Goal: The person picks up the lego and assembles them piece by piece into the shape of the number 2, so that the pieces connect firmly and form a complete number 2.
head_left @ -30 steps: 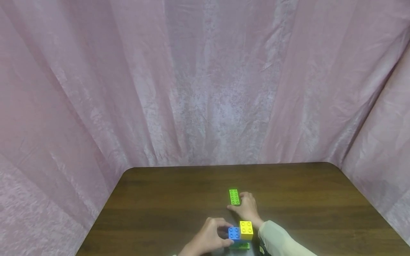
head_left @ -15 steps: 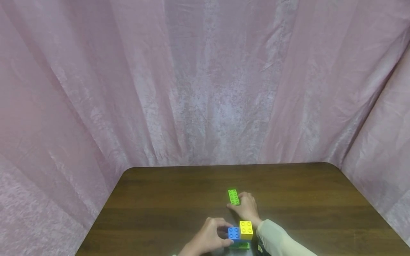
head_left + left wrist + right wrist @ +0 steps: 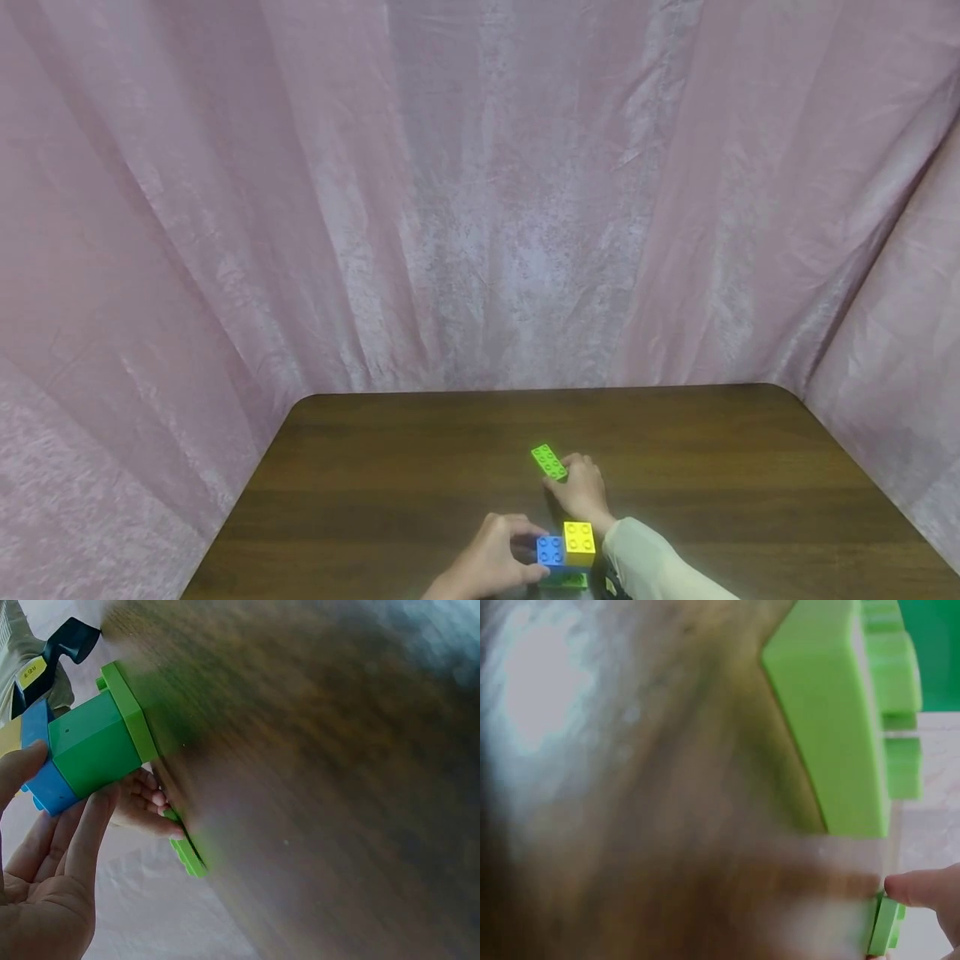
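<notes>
At the near edge of the head view stands a stack of toy building bricks. A yellow brick (image 3: 579, 538) tops it, fixed on a blue brick (image 3: 550, 550). In the left wrist view a dark green block (image 3: 94, 742) lies below the blue one, on a light green base brick (image 3: 131, 712). My left hand (image 3: 491, 557) holds the stack, thumb against the blue brick and fingers along the opposite side. Farther off, my right hand (image 3: 583, 492) pinches the near end of a flat, studded light green brick (image 3: 549, 461), low at the tabletop.
The dark brown wooden table (image 3: 390, 467) has rounded far corners. Pink velvety curtains (image 3: 480, 208) hang behind and at both sides. A black band with a yellow label (image 3: 34, 671) is on the right wrist, by a pale sleeve (image 3: 648, 554).
The flat light green brick has turned under my right hand, its far end swinging left and its near end right. My left hand and the stack have stayed in place.
</notes>
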### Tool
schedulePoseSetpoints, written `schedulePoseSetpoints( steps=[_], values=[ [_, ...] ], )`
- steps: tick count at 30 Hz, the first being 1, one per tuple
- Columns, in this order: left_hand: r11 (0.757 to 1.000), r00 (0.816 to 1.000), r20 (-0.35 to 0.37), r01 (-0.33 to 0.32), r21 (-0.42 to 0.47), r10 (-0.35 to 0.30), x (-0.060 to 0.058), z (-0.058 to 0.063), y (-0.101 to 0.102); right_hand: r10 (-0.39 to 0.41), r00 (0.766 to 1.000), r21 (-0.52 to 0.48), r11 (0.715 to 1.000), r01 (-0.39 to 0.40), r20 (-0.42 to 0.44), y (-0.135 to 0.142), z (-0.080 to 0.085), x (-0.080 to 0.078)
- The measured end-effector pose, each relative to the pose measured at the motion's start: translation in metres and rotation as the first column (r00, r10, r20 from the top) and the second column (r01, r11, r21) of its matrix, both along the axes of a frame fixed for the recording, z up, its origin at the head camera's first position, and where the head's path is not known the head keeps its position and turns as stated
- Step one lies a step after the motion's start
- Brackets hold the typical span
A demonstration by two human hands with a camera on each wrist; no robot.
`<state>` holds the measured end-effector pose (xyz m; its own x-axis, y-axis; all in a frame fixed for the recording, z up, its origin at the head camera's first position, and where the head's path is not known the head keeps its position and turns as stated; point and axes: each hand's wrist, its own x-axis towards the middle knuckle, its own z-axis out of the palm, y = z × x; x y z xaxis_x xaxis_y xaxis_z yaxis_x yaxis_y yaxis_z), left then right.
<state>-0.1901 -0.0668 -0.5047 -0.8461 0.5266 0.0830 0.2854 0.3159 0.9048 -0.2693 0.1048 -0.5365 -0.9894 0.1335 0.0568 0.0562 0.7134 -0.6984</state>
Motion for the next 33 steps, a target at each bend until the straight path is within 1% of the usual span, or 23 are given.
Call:
schedulePoseSetpoints(
  steps=[4,6,13,20,24,30,33],
  values=[
    [1.0,1.0,0.019,-0.001,0.005,0.001,0.001,0.0,0.0,0.017,1.0,-0.018,1.0,-0.017,0.008,0.003,0.002,0.001],
    [1.0,1.0,0.015,0.002,0.0,-0.002,0.001,0.0,0.0,0.029,0.999,-0.027,0.999,-0.028,0.014,0.005,0.003,0.001],
    [0.999,0.999,-0.041,0.012,-0.03,-0.013,0.0,-0.001,-0.001,0.084,0.996,-0.066,0.995,-0.081,0.04,0.012,0.009,0.001],
    [0.999,0.995,-0.1,0.013,-0.041,-0.017,-0.002,-0.003,-0.001,0.156,0.987,-0.106,0.983,-0.151,0.043,0.021,0.022,0.0],
    [0.999,0.995,-0.097,0.006,-0.044,-0.01,-0.003,-0.002,-0.002,0.178,0.983,-0.107,0.979,-0.172,0.052,0.026,0.028,0.002],
    [0.997,0.996,-0.089,-0.008,-0.074,0.001,-0.002,-0.001,-0.003,0.202,0.978,-0.115,0.974,-0.195,0.054,0.029,0.034,0.006],
    [0.998,0.998,-0.068,-0.006,-0.066,0.002,-0.001,0.0,-0.002,0.208,0.976,-0.134,0.971,-0.199,0.056,0.029,0.039,0.009]
  ],
)
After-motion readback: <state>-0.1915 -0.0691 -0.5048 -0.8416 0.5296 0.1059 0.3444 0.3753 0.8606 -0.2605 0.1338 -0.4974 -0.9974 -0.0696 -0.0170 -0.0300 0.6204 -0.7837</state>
